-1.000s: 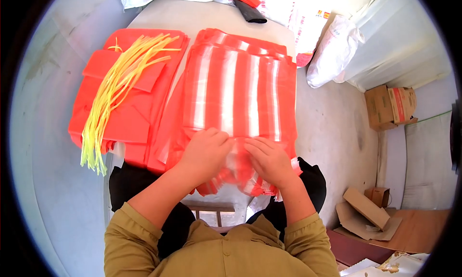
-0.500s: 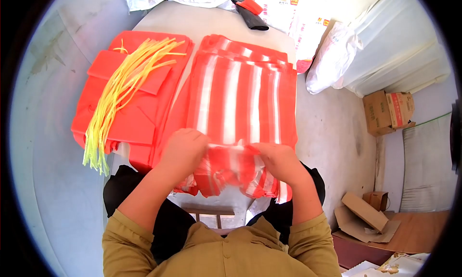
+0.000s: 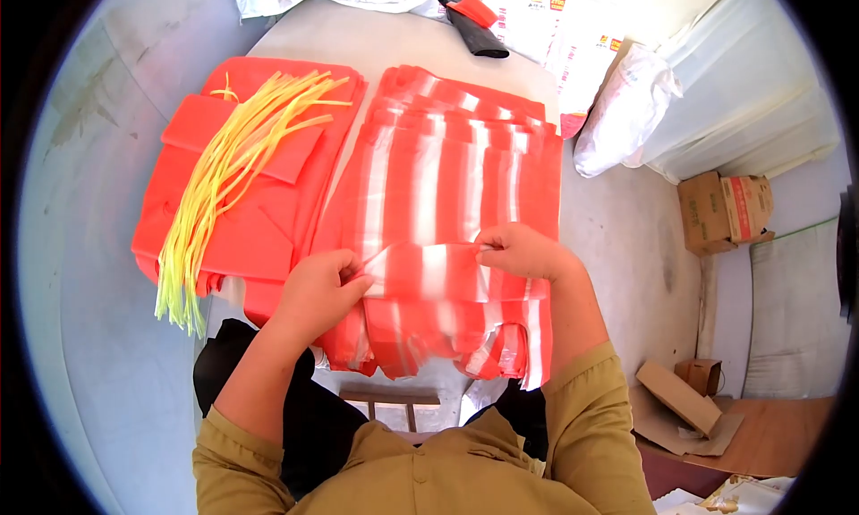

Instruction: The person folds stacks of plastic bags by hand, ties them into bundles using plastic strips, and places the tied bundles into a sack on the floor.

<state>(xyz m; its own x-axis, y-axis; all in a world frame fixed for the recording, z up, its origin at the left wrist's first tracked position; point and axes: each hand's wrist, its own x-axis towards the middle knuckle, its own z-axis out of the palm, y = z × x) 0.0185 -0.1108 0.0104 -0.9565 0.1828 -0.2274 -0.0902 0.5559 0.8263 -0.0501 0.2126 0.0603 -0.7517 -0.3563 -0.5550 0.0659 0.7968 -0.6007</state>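
Observation:
A stack of red-and-white striped plastic bags (image 3: 426, 170) lies before me, its loose, crumpled ends hanging over the near edge of the table. Between my hands the near end of the top plastic bag (image 3: 434, 272) is stretched into a raised band. My left hand (image 3: 324, 287) pinches this band at its left corner, thumb and fingers pressed together. At the other end, the fingers of my right hand (image 3: 522, 249) are closed on its upper right edge. The film is slightly blurred.
Left of the stack, a bundle of yellow strips (image 3: 234, 166) lies across folded red sheets (image 3: 192, 215). A black-and-red item (image 3: 474, 34) and white printed sacks (image 3: 523, 18) sit at the table's (image 3: 358, 36) far end. Cardboard boxes (image 3: 707, 215) stand to the right.
My right hand has moved up and away from my body, and my left hand slightly down and left. The bunched film between them is now spread into a flatter band.

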